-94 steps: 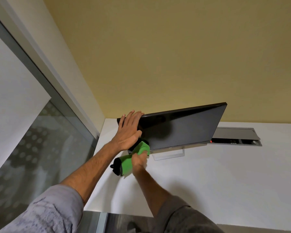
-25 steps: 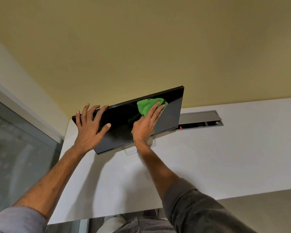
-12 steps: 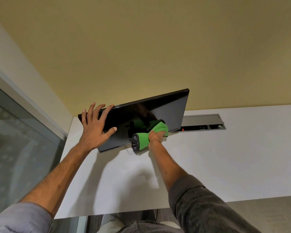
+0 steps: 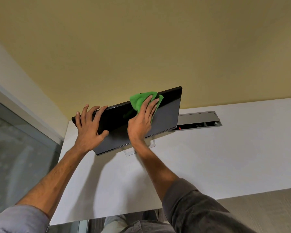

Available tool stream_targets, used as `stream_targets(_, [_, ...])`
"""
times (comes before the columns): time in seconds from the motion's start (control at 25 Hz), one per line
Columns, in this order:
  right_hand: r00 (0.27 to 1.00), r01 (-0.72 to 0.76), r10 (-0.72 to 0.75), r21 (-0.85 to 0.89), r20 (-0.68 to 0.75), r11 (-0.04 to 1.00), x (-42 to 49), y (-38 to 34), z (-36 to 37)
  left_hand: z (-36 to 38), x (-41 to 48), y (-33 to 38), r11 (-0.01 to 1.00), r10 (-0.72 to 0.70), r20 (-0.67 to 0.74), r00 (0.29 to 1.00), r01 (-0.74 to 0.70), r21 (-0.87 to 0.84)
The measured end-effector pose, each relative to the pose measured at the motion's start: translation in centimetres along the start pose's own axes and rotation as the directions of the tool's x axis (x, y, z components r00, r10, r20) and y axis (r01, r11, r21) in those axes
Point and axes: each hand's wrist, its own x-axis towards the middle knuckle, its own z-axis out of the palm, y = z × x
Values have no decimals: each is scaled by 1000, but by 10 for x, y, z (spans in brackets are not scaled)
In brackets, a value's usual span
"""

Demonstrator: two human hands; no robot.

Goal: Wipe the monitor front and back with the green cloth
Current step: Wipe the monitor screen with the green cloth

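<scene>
A black monitor point(image 4: 166, 115) stands on a clear stand point(image 4: 129, 151) on the white desk point(image 4: 208, 165), its dark screen facing me. My left hand point(image 4: 89, 128) grips the monitor's upper left corner, fingers over the top edge and thumb on the screen. My right hand point(image 4: 142, 120) presses the green cloth point(image 4: 139, 100) flat against the upper middle of the screen, fingers straight. The cloth reaches up to the monitor's top edge.
An open grey cable hatch point(image 4: 198, 120) with a small red light lies in the desk just right of the monitor. A yellow wall point(image 4: 141, 47) rises behind. A glass partition point(image 4: 15, 157) runs along the left. The desk's front edge is near my body.
My right hand has gone from the bottom edge of the screen, with the cloth bunched, up to the top with the cloth spread flat. My left hand stays on the corner.
</scene>
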Motion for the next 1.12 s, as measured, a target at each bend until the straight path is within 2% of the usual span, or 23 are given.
stream_targets(0.16, [994,23,-12,-103,106,994,-25,18,11,0,5,0,1000,2,9,1000,-2,1])
stream_targets(0.28, [965,-95,107,-57,240,994,-54,44,30,0,5,0,1000,-1,21,1000,1,-2])
stream_targets(0.32, [934,-204,202,-27,294,979,-61,53,33,0,3,1,1000,-3,24,1000,3,1])
stream_targets(0.36, [870,-365,337,9,360,931,-64,62,35,-1,1,3,1000,-4,25,1000,4,4])
stream_targets(0.44, [667,-660,561,40,491,750,-59,79,37,-2,-3,5,1000,-10,31,999,10,5])
stream_targets(0.48, [620,-723,609,57,495,689,-56,85,35,-3,-5,7,1000,-16,32,999,16,2])
stream_targets(0.56, [644,-713,616,64,453,698,-47,84,35,-4,-6,8,1000,-24,33,999,24,6])
stream_targets(0.64, [735,-629,562,73,380,774,-35,70,32,-3,-4,7,1000,-24,31,999,24,10])
stream_targets(0.72, [860,-482,443,118,251,868,-21,52,26,-2,0,4,1000,-27,30,999,26,10])
stream_targets(0.8, [962,-250,236,102,138,963,-14,37,17,0,4,3,1000,-28,27,999,28,1])
stream_targets(0.88, [992,31,-27,-31,122,999,-20,26,13,1,7,2,1000,-23,17,1000,23,-4])
stream_targets(0.92, [972,187,-172,-87,162,978,-26,22,11,1,8,1,1000,-19,12,1000,19,-4])
stream_targets(1.0, [850,496,-447,-138,278,857,-36,18,9,1,8,-2,1000,-8,10,1000,8,-1])
stream_targets(1.08, [716,682,-597,-179,361,709,-33,17,9,3,6,-4,1000,3,13,1000,-3,10])
stream_targets(1.12, [685,718,-622,-203,380,666,-27,16,8,3,5,-4,1000,10,11,1000,-10,15])
